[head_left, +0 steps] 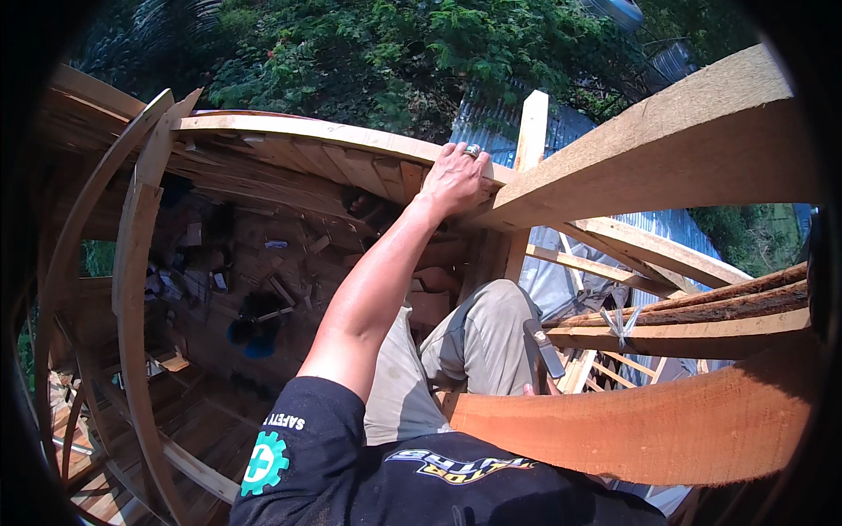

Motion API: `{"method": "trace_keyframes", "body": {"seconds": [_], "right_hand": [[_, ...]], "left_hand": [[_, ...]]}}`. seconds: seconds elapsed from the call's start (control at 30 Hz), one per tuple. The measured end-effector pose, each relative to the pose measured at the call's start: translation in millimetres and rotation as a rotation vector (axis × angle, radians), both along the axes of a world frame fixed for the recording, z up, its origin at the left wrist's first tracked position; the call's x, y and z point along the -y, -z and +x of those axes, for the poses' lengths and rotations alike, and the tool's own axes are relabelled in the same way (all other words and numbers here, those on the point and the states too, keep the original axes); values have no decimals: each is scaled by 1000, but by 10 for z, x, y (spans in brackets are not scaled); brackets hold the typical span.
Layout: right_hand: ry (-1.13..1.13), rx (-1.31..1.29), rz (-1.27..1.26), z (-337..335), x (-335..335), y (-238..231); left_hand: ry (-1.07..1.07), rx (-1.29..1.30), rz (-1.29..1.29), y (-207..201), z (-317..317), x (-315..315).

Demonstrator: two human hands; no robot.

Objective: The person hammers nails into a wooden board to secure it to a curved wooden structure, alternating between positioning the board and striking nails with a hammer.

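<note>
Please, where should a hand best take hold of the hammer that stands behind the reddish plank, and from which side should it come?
Grip the hammer on its handle below the dark metal head, probably from above and from the person's side. The head points up and shows clear above the reddish plank, which hides the lower handle and the right hand. The left hand holds the curved rim plank.

We look from a single head-worn fisheye camera, facing steeply down over our own chest and knees into a wooden frame of curved ribs (132, 263), with its littered plank floor (246, 280) well below. The near beam (667, 149) fills the right side; treetops bend along the top rim.
</note>
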State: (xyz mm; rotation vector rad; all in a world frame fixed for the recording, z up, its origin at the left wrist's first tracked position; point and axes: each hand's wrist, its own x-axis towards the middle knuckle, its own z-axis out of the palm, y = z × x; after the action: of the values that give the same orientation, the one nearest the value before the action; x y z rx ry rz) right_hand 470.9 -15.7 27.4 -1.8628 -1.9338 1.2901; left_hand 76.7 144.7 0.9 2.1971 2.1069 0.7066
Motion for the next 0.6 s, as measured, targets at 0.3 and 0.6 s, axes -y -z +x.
{"method": "trace_keyframes", "body": {"seconds": [0.3,0.6], "right_hand": [[139,73,-33,292,353,-20],[198,70,-27,325,458,-3]], "left_hand": [[13,22,9,-25,-13,24],[3,-8,3,-63,58,25]]}}
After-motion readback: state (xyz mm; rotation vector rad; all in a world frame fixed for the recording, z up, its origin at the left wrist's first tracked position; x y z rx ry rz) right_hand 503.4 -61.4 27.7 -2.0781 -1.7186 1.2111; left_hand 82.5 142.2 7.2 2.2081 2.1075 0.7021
